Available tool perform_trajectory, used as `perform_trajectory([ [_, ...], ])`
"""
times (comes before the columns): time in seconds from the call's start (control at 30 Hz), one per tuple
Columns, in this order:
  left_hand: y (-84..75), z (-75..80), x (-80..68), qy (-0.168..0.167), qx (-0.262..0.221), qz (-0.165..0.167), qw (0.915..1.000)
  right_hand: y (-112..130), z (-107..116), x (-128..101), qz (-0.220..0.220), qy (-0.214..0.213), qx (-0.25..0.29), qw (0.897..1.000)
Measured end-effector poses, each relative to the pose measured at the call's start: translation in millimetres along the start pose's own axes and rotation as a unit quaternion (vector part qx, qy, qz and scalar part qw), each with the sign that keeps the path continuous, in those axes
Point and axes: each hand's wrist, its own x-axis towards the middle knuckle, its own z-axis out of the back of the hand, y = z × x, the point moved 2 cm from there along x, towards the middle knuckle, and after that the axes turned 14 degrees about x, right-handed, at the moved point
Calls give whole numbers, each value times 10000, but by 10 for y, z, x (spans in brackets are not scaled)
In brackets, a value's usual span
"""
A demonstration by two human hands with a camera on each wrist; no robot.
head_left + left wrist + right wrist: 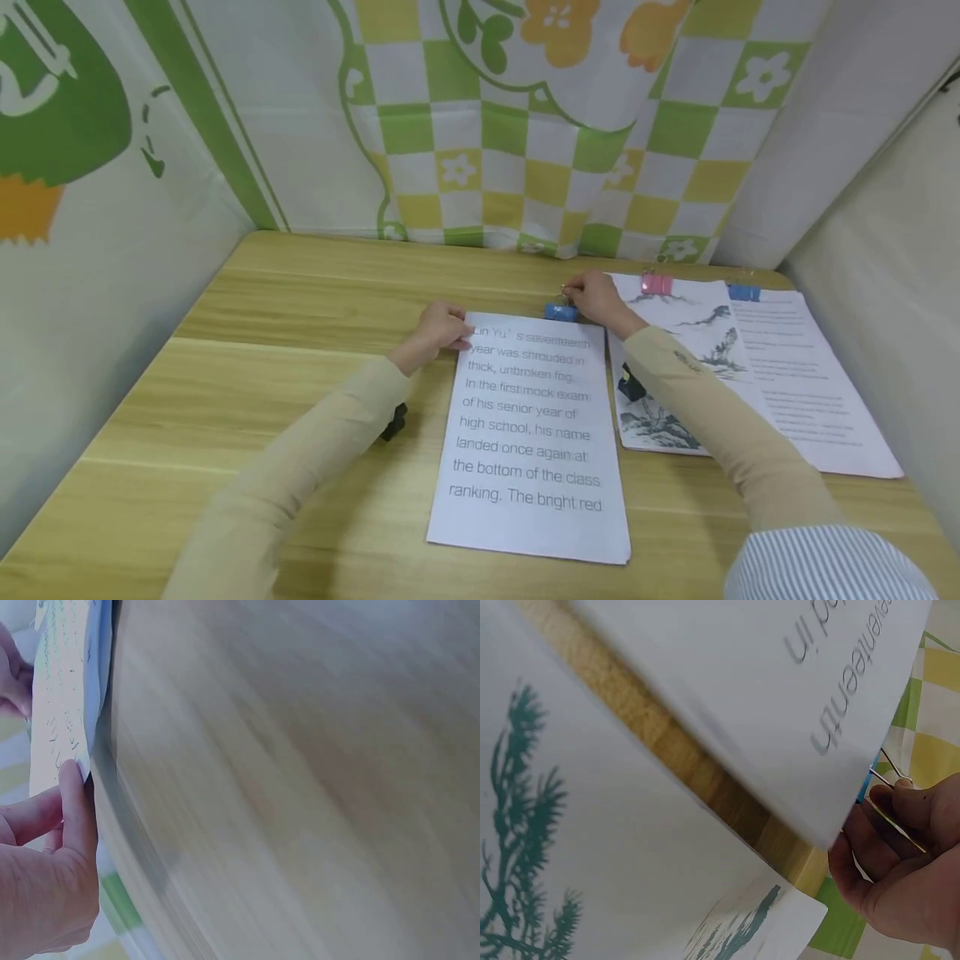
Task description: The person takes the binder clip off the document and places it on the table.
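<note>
A stack of printed sheets lies on the table in the head view, its large text facing up. My left hand pinches its upper left corner; in the left wrist view that hand has a finger on the corner of the sheets. At the top edge, toward the right, sits a blue binder clip. My right hand holds the clip by its wire handles. The right wrist view shows the fingers of this hand around the wires, with the clip's body mostly hidden behind the paper.
To the right, landscape-painting sheets bear a pink binder clip. Beside them lies another printed stack with a blue clip. Black objects lie near the left forearm and right forearm. Patterned cloth hangs behind the wooden table.
</note>
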Motion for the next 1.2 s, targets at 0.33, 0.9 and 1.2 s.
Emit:
perform_trajectory([
  [0.33, 293, 495, -76, -278, 116, 110, 9995, 5, 0, -14, 83, -73, 6, 9999],
  [0.9, 867, 1328, -118, -884, 307, 469, 9945, 15, 3, -3, 110, -31, -141, 9998],
  [1.2, 1040, 1582, -136, -1153, 179, 705, 9907, 25, -2, -9, 75, -61, -144, 9998],
])
